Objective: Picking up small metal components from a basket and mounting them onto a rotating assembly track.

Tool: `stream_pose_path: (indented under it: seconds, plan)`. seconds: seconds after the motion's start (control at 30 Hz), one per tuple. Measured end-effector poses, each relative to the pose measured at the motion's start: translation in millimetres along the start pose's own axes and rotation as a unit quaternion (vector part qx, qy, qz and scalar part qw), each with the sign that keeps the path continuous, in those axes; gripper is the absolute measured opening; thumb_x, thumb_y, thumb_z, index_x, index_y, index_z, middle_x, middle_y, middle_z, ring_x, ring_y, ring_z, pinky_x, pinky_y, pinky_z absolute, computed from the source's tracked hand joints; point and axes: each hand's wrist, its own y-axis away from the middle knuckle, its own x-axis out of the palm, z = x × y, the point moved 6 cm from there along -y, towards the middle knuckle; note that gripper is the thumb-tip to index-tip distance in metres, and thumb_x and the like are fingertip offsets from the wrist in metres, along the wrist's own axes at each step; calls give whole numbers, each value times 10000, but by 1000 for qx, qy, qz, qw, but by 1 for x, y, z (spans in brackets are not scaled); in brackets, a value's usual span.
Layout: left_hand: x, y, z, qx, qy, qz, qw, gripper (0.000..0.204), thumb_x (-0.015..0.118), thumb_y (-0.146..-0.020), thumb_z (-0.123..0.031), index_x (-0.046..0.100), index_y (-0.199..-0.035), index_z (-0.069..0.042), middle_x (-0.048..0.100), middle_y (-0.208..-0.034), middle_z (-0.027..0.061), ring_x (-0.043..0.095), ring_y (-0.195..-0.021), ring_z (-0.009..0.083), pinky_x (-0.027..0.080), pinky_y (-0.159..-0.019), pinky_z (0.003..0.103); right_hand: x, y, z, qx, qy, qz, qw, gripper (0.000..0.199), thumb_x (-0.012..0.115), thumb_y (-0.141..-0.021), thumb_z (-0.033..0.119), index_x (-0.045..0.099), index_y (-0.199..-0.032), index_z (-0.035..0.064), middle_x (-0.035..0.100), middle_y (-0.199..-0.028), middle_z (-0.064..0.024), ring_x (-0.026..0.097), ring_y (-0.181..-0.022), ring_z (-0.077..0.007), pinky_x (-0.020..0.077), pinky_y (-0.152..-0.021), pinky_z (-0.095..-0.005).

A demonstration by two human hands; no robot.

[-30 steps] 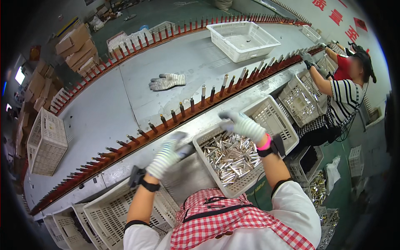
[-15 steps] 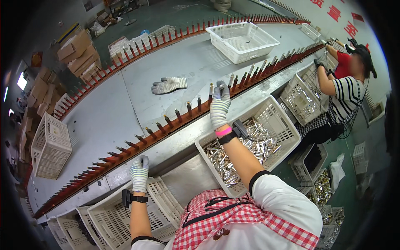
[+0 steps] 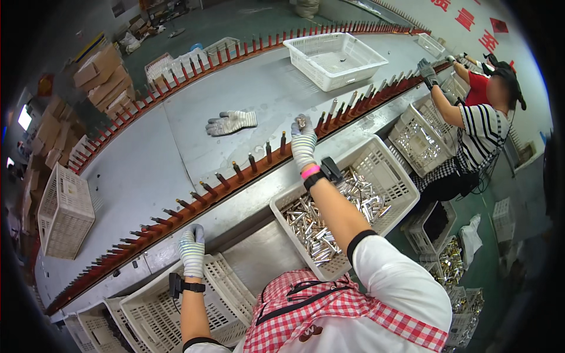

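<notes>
My right hand [image 3: 303, 144], in a striped knit glove, is closed at the row of upright pegs. Its fingertips grip a small shiny metal tube [image 3: 301, 121], partly covered by the glove. Beneath that forearm stands a white crate [image 3: 393, 170] heaped with loose silver tubes [image 3: 321, 230]. My left hand [image 3: 192, 252], gloved too, rests by the table's near edge with fingers extended and nothing visible in them. Dark pegs [image 3: 237, 170] stand along a red-brown rail; beyond my right hand several carry silver tubes [image 3: 333, 108].
A loose glove [image 3: 231, 123] and a white basket [image 3: 336, 79] lie on the grey table [image 3: 138, 170]. Another crate [image 3: 70, 212] stands at the left. Empty nested crates [image 3: 229, 288] sit below my left hand. Co-workers [image 3: 485, 132] work along the right side.
My right hand has shifted slightly left and down along the pegs, with its fingers more closed. My left fingers have straightened. The nearer co-worker's hand has risen from a crate to the rail.
</notes>
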Motion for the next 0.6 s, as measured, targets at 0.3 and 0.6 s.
stream_pose_path:
  seconds: [0.3,0.6]
  plan:
    - [-13,9,13,-33,-28,-15,999,256,536,-945,-275,679,-995,-69,677,-873,199,642,-814,390,494,-734,453,-42,-43,26,9,-205,-129,970,168,622,-893,-28,616,-1056,12,640,-942,-34,575,-792,-131,511,-747,-260]
    - [-4,5,8,-27,-45,-17,998,229,554,-933,-252,681,-981,-68,680,-873,195,653,-799,371,504,-748,439,-15,-45,-26,18,-122,13,992,278,680,-843,28,633,-1117,16,659,-970,-41,604,-853,-141,510,-800,-269]
